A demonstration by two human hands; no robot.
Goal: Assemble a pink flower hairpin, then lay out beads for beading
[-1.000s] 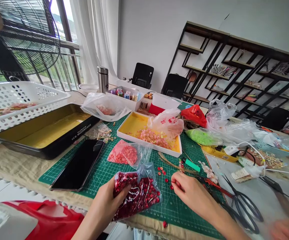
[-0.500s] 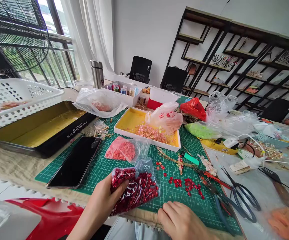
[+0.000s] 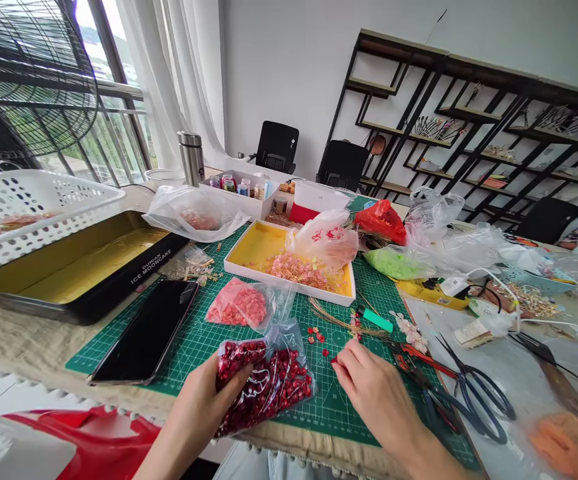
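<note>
Cutting mat beneath red-bead bag, long axis slanting up-right

A cutting mat fills the lower middle of the frame, with a phone on its left end and a tray on its far half. Scissors lie right of the mat; a pan sits left of it, beside a basket.
</note>
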